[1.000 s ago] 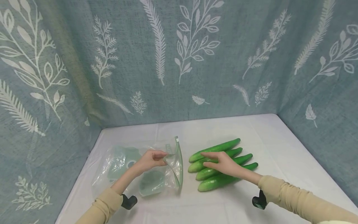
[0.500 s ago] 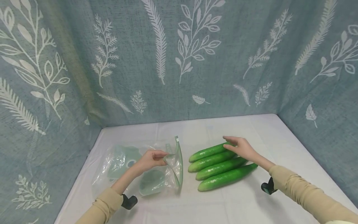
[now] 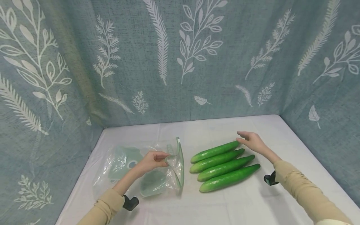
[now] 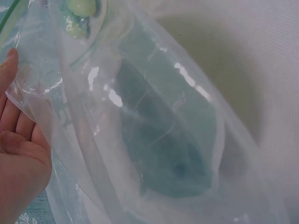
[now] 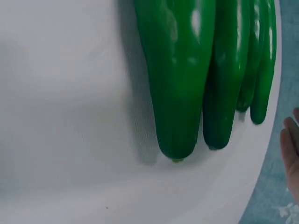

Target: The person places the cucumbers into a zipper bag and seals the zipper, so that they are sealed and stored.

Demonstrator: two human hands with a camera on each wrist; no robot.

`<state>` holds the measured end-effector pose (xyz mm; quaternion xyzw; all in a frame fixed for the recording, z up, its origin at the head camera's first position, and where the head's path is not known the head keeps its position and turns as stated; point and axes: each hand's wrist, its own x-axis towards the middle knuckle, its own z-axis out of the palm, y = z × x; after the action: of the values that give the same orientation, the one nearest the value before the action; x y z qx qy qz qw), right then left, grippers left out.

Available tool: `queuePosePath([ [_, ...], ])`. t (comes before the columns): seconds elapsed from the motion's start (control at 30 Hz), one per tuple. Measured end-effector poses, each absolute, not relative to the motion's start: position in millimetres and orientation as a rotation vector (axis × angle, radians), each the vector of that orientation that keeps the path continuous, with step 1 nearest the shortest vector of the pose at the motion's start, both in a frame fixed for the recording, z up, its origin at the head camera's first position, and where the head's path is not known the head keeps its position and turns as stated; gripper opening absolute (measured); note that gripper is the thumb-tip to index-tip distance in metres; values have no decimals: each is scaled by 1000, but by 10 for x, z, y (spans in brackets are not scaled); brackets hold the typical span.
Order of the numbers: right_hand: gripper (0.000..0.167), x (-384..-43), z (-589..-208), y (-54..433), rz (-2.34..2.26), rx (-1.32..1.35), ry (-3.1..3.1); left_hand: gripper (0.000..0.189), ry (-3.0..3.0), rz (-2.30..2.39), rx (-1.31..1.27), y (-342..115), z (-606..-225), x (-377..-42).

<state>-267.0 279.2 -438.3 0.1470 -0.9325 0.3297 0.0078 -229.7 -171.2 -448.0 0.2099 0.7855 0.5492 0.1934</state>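
Observation:
My left hand (image 3: 150, 161) pinches the edge of a clear zip bag (image 3: 176, 165) with green printed shapes, which lies on the left of the table with its mouth towards the cucumbers. In the left wrist view the plastic bag (image 4: 107, 154) hangs past the thumb and fingers. Several green cucumbers (image 3: 230, 178) lie side by side at a slant, right of the bag. My right hand (image 3: 253, 143) is at the stem end of the farthest cucumber (image 3: 215, 152), fingers held apart; whether it touches is unclear. The right wrist view shows this hand (image 5: 290, 158) only at its edge.
A white cloth (image 3: 197, 209) covers the table. Blue-green curtains (image 3: 174, 103) with white leaf prints stand along the back and both sides. A dark camera mount (image 3: 130, 203) hangs under each wrist.
My right hand has moved right and away from me, from over the cucumbers to the far stem end of the farthest one. The left hand still holds the bag's edge.

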Motion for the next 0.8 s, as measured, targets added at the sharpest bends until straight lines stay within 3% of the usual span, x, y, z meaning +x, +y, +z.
queuePosePath([
  [0.8,46,-2762,-4586,2900,970,398,-3007,40,2209,1552,553,-1704,-4484,-2270],
])
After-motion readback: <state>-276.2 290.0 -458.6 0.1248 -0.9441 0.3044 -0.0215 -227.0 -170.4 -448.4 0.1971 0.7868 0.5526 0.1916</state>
